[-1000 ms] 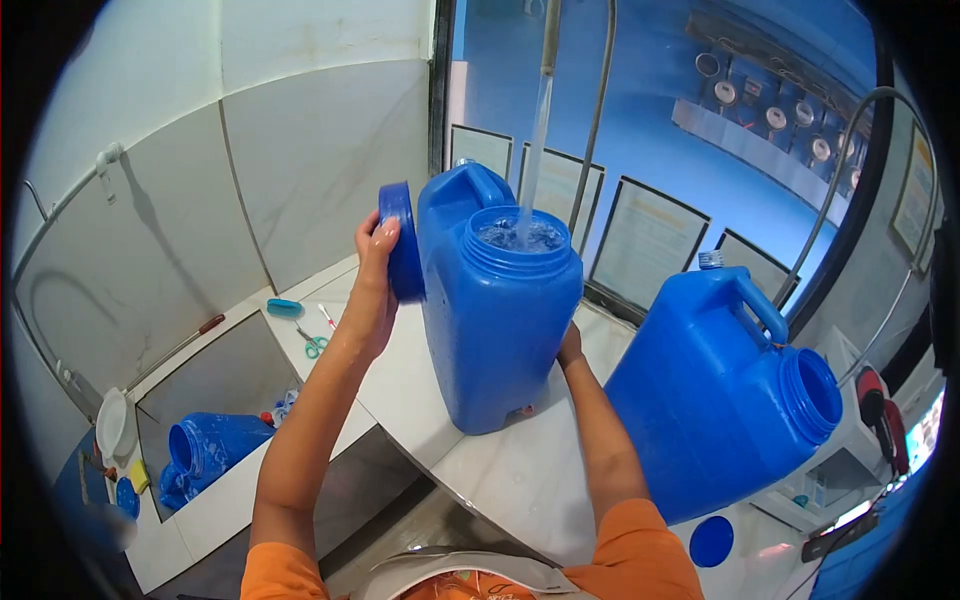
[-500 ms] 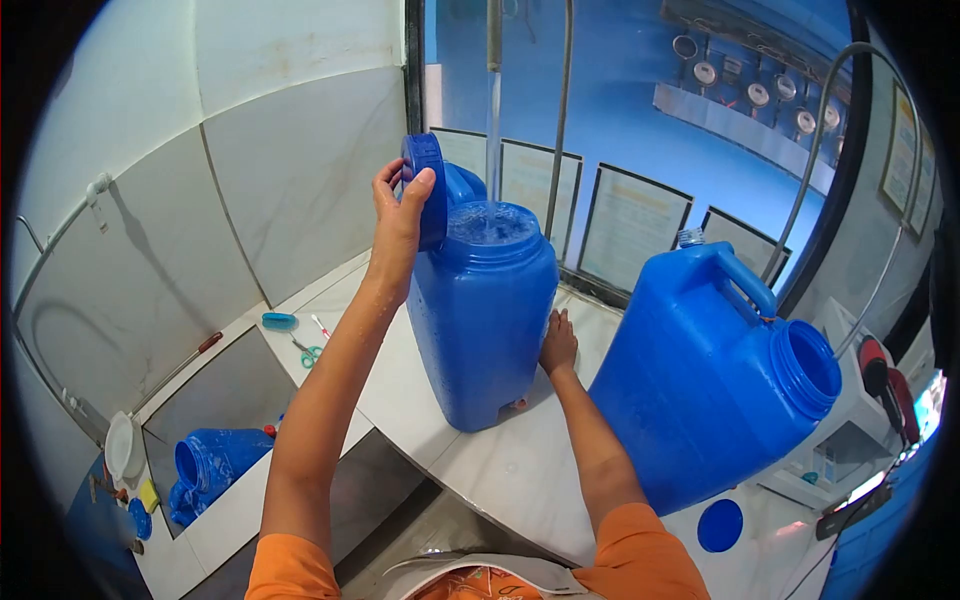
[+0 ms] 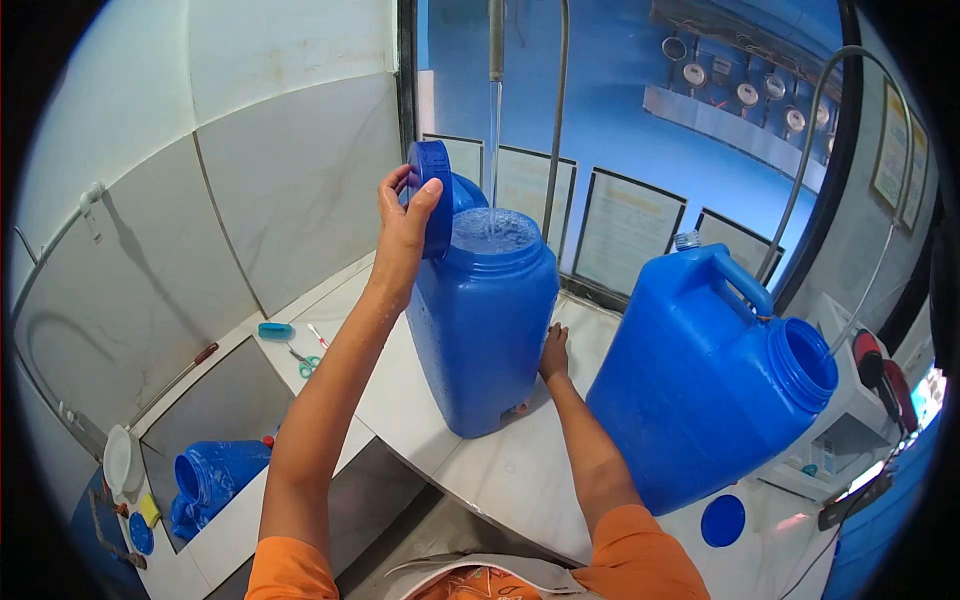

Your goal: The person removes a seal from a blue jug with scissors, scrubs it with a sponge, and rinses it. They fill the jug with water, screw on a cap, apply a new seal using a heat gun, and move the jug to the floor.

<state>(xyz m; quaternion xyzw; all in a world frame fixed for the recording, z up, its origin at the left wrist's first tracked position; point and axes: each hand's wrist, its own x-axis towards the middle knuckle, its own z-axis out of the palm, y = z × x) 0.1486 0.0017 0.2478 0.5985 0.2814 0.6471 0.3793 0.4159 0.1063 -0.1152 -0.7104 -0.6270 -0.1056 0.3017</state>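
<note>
A tall blue water container (image 3: 485, 320) stands upright on the white counter, its wide mouth uncovered. Water (image 3: 495, 150) pours straight down into it from a pipe (image 3: 496, 40), and the surface inside is churning near the rim. My left hand (image 3: 404, 228) grips a round blue screw lid (image 3: 434, 198) on edge, thumb on the near side, at the left of the mouth. Low beside the container's right side is my right hand (image 3: 554, 352), fingers stretched forward, holding nothing. The lid partly hides a blue handle (image 3: 466, 192) behind it.
A second blue container (image 3: 700, 380) with an open side mouth leans at the right; a blue cap (image 3: 722, 520) lies near it. In the sink at left are a blue jug (image 3: 225, 470) and a yellow sponge (image 3: 150, 510). Scissors (image 3: 308, 366) and a brush (image 3: 275, 330) lie behind.
The view has shifted slightly. My left hand still holds the lid beside the mouth, and my right hand stays low by the container. Water keeps pouring in.
</note>
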